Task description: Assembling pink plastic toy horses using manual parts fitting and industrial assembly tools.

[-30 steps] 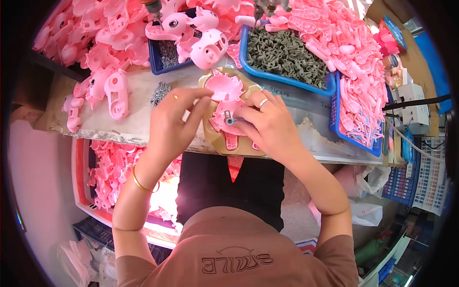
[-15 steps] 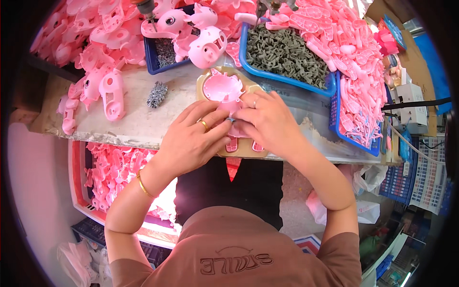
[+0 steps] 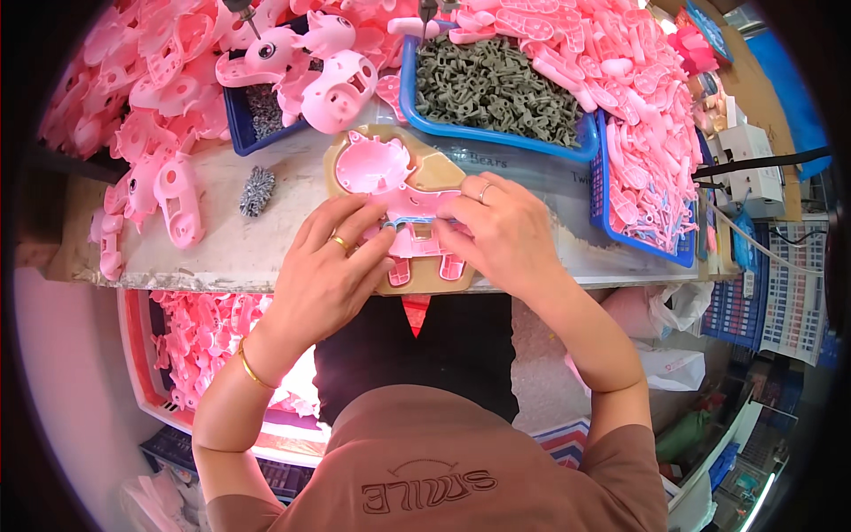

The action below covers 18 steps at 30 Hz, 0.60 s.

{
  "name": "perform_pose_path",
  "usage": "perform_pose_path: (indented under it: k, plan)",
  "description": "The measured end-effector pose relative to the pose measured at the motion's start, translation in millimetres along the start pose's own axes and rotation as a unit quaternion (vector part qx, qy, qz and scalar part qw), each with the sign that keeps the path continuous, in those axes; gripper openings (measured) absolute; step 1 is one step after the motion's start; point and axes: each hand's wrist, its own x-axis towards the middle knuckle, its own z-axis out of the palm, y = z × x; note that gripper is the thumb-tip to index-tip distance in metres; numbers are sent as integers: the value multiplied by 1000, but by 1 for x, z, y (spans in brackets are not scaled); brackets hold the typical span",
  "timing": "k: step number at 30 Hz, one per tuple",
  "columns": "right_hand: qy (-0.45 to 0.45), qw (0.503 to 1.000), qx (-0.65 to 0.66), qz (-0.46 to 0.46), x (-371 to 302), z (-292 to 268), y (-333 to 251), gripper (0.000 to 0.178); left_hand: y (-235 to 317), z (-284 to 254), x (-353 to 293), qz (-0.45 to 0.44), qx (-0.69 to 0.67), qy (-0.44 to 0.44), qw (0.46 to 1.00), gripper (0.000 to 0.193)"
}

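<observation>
A pink animal-shaped toy shell (image 3: pixel 372 167) lies hollow side up in a tan shaped holder (image 3: pixel 434 170) at the table's front edge. Across its middle runs a thin light-blue rod (image 3: pixel 413 220). My left hand (image 3: pixel 332 257), with a ring on it, has its fingertips bent against the shell's left edge, by the rod's left end. On the opposite side, the thumb and fingers of my right hand (image 3: pixel 503 232) close on the shell's edge near the rod's right end. The fingertips partly hide both rod ends.
A blue basket (image 3: pixel 496 135) of grey-green small parts stands behind, and another blue basket (image 3: pixel 645 248) of pink pieces at right. Pink shells (image 3: pixel 177 199) pile up at left, near a cluster of screws (image 3: pixel 257 191). Two driver tips (image 3: pixel 244 11) hang overhead.
My hands have moved apart to either side of the shell, uncovering its middle and the light-blue rod. The whole view has shifted slightly.
</observation>
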Motion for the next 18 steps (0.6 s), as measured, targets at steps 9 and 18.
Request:
perform_pose_path:
  k: [9, 18]
  plan:
    - [-89, 993, 61, 38, 8, -8, 7, 11, -1, -4, 2, 19, 3, 8, 1000, 30]
    - [259, 939, 217, -59, 168, -27, -59, 29, -12, -20, 10, -1, -10, 144, 989, 19]
